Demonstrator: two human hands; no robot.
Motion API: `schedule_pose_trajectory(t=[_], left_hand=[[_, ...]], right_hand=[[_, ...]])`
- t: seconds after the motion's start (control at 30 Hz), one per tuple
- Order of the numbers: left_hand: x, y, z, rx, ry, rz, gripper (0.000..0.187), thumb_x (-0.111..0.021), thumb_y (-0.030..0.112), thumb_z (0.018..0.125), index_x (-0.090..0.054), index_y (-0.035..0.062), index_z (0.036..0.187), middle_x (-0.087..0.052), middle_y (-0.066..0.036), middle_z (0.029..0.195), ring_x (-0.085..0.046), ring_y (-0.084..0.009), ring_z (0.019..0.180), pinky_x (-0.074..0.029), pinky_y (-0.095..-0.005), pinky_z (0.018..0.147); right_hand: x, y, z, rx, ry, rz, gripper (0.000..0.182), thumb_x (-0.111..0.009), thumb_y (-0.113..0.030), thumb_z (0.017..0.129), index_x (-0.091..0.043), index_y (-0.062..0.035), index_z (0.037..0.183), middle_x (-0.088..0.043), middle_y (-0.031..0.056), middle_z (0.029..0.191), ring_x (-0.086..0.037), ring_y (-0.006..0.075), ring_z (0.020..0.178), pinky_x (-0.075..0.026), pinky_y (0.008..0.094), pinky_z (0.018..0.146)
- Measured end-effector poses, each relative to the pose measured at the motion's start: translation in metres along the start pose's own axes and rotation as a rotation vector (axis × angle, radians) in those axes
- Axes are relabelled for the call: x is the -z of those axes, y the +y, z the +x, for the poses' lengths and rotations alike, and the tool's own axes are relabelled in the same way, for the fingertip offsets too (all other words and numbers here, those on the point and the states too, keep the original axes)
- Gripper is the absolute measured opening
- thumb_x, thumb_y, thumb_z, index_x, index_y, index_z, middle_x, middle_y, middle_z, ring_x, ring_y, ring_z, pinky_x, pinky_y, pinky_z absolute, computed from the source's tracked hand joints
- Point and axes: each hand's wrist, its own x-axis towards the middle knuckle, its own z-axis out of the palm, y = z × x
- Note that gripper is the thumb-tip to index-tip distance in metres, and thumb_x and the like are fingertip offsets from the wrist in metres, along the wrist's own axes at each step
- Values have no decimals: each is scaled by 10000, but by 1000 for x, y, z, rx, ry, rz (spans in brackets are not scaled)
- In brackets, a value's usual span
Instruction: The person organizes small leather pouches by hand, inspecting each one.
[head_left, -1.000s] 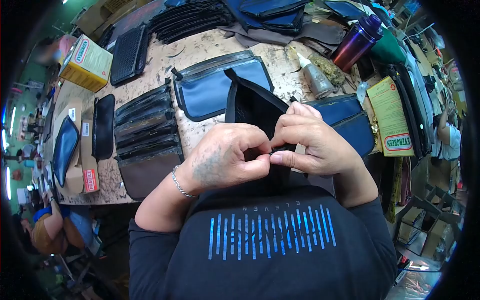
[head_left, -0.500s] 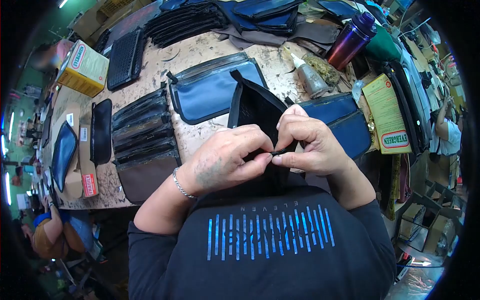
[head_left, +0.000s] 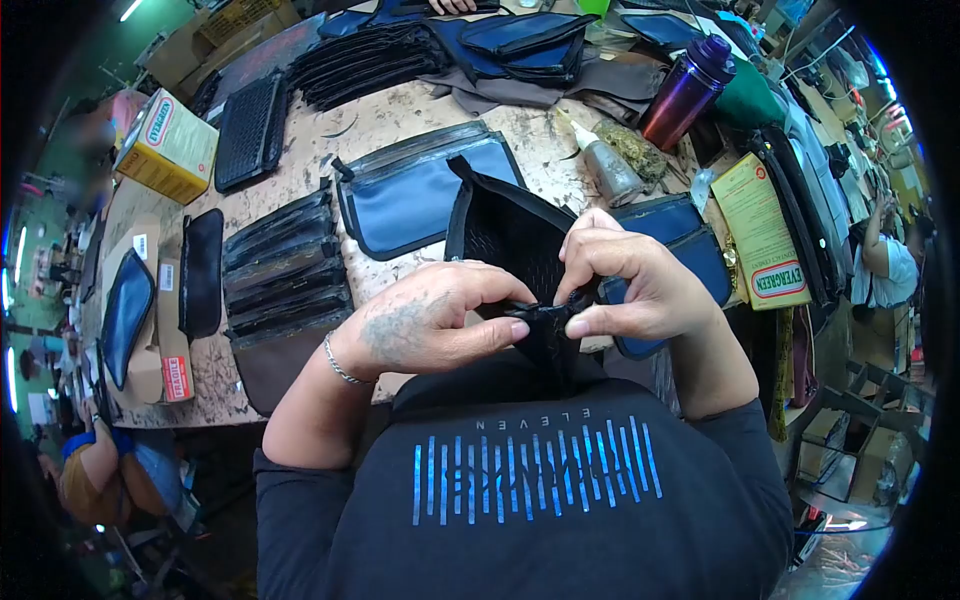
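A black pouch [head_left: 515, 240] stands open-mouthed between my hands, close to my chest. My left hand [head_left: 450, 315] grips its near edge from the left, thumb below and fingers on the rim. From the right, my right hand [head_left: 625, 285] pinches the same edge with thumb and bent fingers. A short gap separates the two thumbs. Just beyond the pouch lies a blue panel with black trim [head_left: 430, 190]. Another blue panel [head_left: 690, 250] is partly hidden behind my right hand. The pouch's lower part is dark against my shirt.
Stacked dark pouches [head_left: 285, 265] lie at the left, near a yellow can [head_left: 168, 148]. A glue bottle [head_left: 612, 170], a purple bottle [head_left: 690, 90] and a second can [head_left: 765, 235] stand or lie at the right. Another person's hand [head_left: 452, 6] shows at the far edge.
My hands have moved apart, and the thumbs no longer nearly meet. The pouch's mouth has shifted slightly left. Another person's hand has appeared at the far edge.
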Motion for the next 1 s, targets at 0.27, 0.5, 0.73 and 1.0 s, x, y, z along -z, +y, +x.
schedule_pose_trajectory(t=[0.27,0.5,0.73,1.0], left_hand=[[9,8,0,35,-65,51,326,-623,217,752,-554,-3,983,-600,-134,869,-580,-260,805,-433,-330,721],[62,17,-4,-212,-371,83,556,-640,372,735,-512,-46,1078,-593,-158,940,-567,-271,875,-432,-338,746],[45,-39,-18,287,-193,382,197,-583,189,708,-571,6,778,-570,-183,706,-559,-341,685,-447,-375,599],[27,-52,-37,374,109,477,206,-546,161,663,-461,-21,618,-455,-207,579,-492,-359,578,-385,-398,526]], right_hand=[[-5,-11,3,-87,-68,-145,180,-643,-236,748,-610,-59,753,-507,29,687,-433,208,767,-343,313,725],[18,-9,30,344,-191,157,155,-644,-193,747,-602,-46,725,-541,1,735,-466,169,804,-340,324,796],[18,99,24,244,-135,440,182,-591,-208,798,-610,-36,743,-572,22,738,-517,143,782,-352,341,863],[-4,113,11,-323,-178,254,340,-497,-314,873,-583,11,825,-523,8,730,-455,87,715,-387,240,673]])
